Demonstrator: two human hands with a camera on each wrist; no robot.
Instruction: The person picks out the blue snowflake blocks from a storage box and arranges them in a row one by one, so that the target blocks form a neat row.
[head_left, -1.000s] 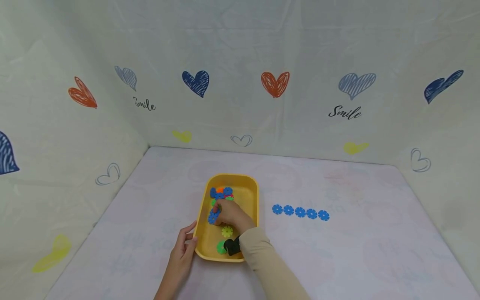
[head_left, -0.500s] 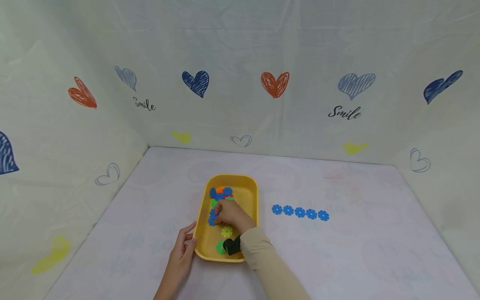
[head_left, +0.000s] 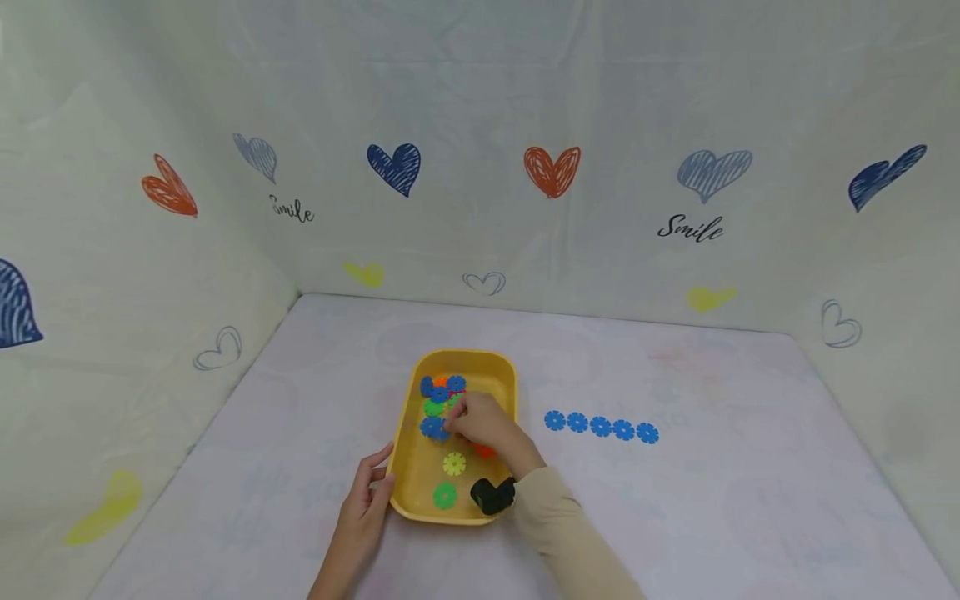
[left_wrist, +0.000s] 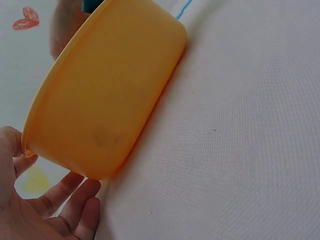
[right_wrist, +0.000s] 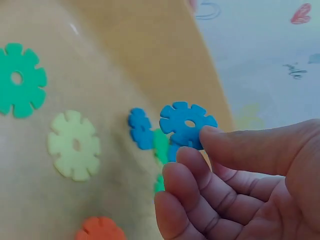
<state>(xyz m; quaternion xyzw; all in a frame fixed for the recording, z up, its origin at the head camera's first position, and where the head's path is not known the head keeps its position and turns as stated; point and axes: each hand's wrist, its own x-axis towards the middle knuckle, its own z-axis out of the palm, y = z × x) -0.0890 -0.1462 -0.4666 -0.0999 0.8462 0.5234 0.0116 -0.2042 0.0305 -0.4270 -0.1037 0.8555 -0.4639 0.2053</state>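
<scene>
In the head view, my right hand (head_left: 487,425) is over the yellow tray (head_left: 491,373). Between its thumb and index finger it pinches a blue notched disc (right_wrist: 172,120), clear in the right wrist view, the other fingers curling below. Just left of those fingertips lie other blue discs (head_left: 431,427) in the tray. My left hand (head_left: 363,500) rests against the tray's left side, thumb at the rim and fingertips on the outer wall, as the left wrist view shows. Also inside are a pale yellow disc (head_left: 454,463), a green disc (head_left: 445,496) and an orange disc (right_wrist: 101,230).
To the right of the tray, several blue discs (head_left: 601,426) form a straight row on the white table (head_left: 720,500). A mixed cluster of discs (head_left: 441,388) lies at the tray's far left. Behind the table hangs a pale backdrop (head_left: 480,83) printed with hearts.
My right hand has shifted right within the tray, away from the blue discs, with one pinched at its fingertips. The orange disc beneath it now shows. My left hand has stayed put.
</scene>
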